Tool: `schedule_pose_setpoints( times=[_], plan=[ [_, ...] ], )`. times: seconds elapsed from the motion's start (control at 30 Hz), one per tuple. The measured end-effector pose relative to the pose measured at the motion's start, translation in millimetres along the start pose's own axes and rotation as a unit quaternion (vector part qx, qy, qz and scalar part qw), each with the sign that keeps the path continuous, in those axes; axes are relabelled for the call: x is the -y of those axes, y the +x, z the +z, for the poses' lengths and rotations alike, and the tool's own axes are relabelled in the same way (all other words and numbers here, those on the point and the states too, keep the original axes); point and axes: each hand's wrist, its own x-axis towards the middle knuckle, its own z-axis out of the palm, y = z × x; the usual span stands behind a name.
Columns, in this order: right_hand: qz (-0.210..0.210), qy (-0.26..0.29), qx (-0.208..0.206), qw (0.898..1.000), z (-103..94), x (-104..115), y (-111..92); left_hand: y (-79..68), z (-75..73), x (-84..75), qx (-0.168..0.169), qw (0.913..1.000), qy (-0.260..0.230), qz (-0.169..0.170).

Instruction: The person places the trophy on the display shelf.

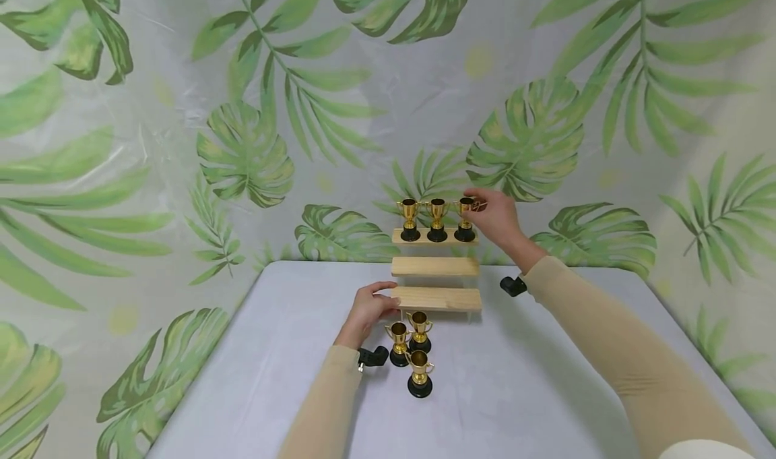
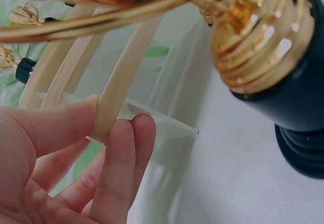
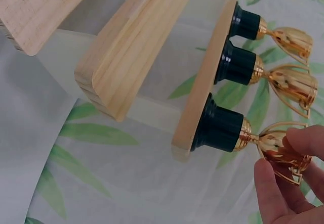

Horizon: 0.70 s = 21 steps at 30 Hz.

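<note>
Three gold trophy cups with black bases stand in a row on the top step of a wooden three-tier shelf (image 1: 435, 266). My right hand (image 1: 498, 218) pinches the rightmost trophy (image 3: 220, 125) by its cup, and the base rests on the top board (image 3: 202, 82). Down at the lowest board (image 1: 436, 298), my left hand (image 1: 370, 309) grips its left end between thumb and fingers. Near that hand, three more trophies stand on the table: one at the left (image 1: 398, 341), one behind (image 1: 419, 331) and one in front (image 1: 419, 373).
The middle board (image 1: 434, 266) and lowest board carry no trophies. Pale translucent side supports (image 2: 162, 117) hold the boards. A white cloth covers the table (image 1: 273, 378). Behind it hangs a leaf-patterned curtain (image 1: 339, 135), close to the shelf's back.
</note>
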Motion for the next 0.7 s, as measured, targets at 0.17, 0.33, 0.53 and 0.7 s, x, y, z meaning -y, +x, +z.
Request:
schedule_pose_setpoints(
  times=[0.17, 0.33, 0.53, 0.7],
  plan=[
    [-0.004, -0.01, -0.003, 1.0, -0.3, -0.1, -2.8, -1.2, 2.1, 1.3, 0.0, 1.0, -0.003, 0.006],
    [-0.009, -0.019, -0.007, 1.0, -0.8, 0.1, -3.8, -1.8, 2.7, 0.2, -0.001, 1.0, -0.007, 0.002],
    [-0.007, -0.017, -0.008, 1.0, -1.3, -2.6, -6.2, -1.4, 1.8, 2.0, -0.002, 1.0, 0.002, 0.008],
    [-0.022, -0.034, -0.031, 0.999, -4.1, -2.0, -9.9, -0.2, 0.3, 4.5, -0.006, 0.9999, 0.005, 0.01]
  ],
)
